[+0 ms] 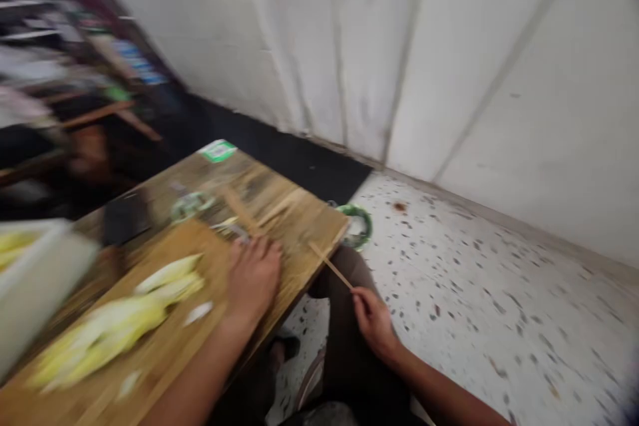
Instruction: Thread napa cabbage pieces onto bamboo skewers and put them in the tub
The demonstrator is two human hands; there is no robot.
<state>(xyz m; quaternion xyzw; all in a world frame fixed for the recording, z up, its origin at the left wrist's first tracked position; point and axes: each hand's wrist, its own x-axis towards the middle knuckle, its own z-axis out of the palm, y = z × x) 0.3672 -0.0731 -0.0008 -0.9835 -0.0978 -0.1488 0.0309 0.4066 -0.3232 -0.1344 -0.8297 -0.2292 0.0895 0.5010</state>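
Observation:
My right hand pinches the end of a thin wooden stick above my right knee; its far end reaches over the table's edge. My left hand lies fingers down at the edge of a wooden cutting board. Close to its fingertips are some wooden strips and a small, blurred metallic thing. Left of that hand, pale yellow leaves, looking like napa cabbage, lie on the board with small white scraps. Motion blurs much of the table.
A white foam box with yellow leaves stands at the left. A dark cleaver-like blade, a greenish tape roll and a green-white label lie on the table. Beyond its right corner is a green ring, before a white wall.

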